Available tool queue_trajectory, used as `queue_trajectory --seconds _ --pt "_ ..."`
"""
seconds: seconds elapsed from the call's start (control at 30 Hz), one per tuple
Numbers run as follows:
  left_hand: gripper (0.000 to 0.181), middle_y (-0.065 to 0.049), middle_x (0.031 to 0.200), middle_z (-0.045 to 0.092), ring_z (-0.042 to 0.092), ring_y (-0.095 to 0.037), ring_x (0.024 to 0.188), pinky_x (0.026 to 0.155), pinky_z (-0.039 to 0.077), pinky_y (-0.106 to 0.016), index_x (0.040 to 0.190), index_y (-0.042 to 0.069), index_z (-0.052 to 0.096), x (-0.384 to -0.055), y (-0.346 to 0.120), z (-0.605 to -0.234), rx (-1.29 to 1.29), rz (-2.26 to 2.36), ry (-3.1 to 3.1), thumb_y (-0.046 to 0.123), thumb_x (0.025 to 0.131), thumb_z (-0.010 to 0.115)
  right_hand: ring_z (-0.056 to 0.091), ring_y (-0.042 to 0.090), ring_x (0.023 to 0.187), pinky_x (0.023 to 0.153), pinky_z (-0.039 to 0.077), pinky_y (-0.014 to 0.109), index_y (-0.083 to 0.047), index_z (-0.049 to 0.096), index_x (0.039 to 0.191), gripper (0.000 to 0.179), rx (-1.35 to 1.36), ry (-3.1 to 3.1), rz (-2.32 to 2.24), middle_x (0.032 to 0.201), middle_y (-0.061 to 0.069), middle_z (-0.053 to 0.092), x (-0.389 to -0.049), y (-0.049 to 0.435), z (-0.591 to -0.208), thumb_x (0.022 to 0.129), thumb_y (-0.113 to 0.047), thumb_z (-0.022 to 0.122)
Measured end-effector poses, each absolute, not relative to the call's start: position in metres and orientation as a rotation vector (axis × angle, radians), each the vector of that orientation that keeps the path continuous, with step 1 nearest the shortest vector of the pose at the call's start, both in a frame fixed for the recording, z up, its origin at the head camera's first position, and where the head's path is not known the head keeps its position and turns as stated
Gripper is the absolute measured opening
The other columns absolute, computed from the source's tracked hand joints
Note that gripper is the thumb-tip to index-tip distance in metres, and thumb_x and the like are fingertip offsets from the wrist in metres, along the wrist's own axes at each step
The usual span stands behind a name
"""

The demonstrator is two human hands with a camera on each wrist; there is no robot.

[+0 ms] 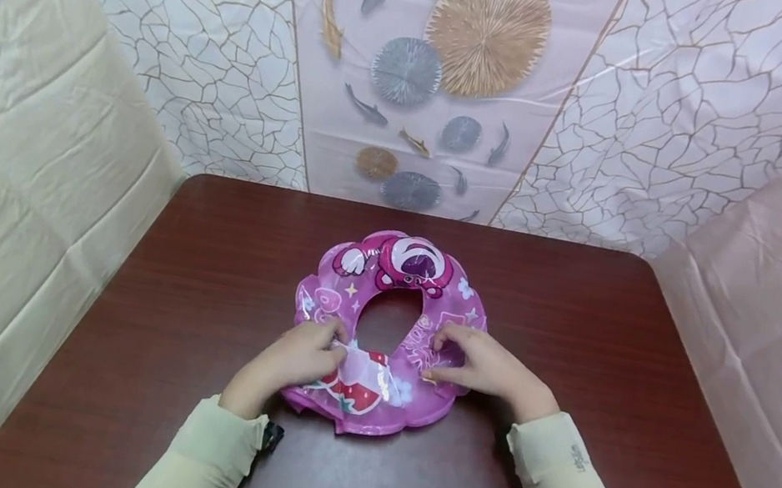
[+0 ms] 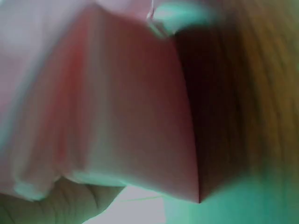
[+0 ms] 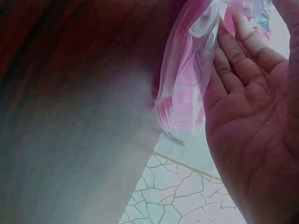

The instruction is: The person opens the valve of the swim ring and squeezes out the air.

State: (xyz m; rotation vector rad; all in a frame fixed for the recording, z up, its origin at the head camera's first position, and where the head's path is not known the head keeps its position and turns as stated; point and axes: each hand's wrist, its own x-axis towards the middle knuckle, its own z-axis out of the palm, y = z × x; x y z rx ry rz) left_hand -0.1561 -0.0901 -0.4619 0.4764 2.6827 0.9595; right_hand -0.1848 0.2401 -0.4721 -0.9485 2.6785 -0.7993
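A purple-pink swim ring (image 1: 403, 415) with a bear print, strawberries and a scalloped edge lies on the table, its vinyl wrinkled and soft-looking. At its left side, near the inner hole, my left hand (image 1: 302, 353) pinches the vinyl between thumb and fingers. On the right side my right hand (image 1: 483, 363) holds the vinyl with bent fingers and the thumb set apart from them. Blurred pink vinyl (image 2: 140, 107) fills much of the left wrist view and hides most of that hand. Clear and pink folds (image 3: 187, 88) hang beside the right fingers in the right wrist view.
The dark brown wooden table (image 1: 220, 269) has rounded far corners. Behind it hangs a patterned cloth (image 1: 407, 137) with fish and round leaf shapes. Pale cloth walls (image 1: 20, 138) flank both sides. A small black object (image 1: 272, 436) shows at the left cuff.
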Motion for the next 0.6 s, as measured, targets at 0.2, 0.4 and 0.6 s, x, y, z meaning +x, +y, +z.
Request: queue_trajectory --seconds 0.2,0.4,0.6 --pt "0.080 -0.011 0.132 0.048 0.047 -0.029 0.120 0.094 0.051 -0.053 0.137 0.008 0.048 -0.1547 -0.0916 -0.4610 0.472 0.779 3.010 0.038 0.071 0.082 0.058 0.014 0.089 0.080 0.053 0.029 -0.018 0.066 0.114 0.053 -0.959 2.668 -0.792 0.101 -0.007 0.064 -0.1853 0.2410 -0.4729 0.082 -0.059 0.076" --pt "0.109 -0.014 0.169 0.004 0.007 -0.031 0.154 0.119 0.024 -0.050 0.160 0.002 0.013 -0.1543 -0.0933 -0.4621 0.561 0.631 2.976 0.039 0.079 0.075 0.059 0.017 0.090 0.082 0.054 0.033 -0.016 0.068 0.113 0.050 -0.982 2.658 -0.799 0.101 -0.003 0.065 -0.1851 0.2388 -0.4727 0.082 -0.054 0.079" --pt "0.098 -0.016 0.168 0.003 0.004 -0.031 0.154 0.121 0.017 -0.046 0.160 0.000 0.008 -0.1541 -0.0860 -0.4656 0.596 0.629 2.872 0.039 0.090 0.064 0.055 0.014 0.080 0.070 0.049 0.027 -0.022 0.062 0.089 0.032 -1.036 2.651 -0.819 0.086 -0.002 0.057 -0.1835 0.2388 -0.4738 0.084 -0.049 0.079"
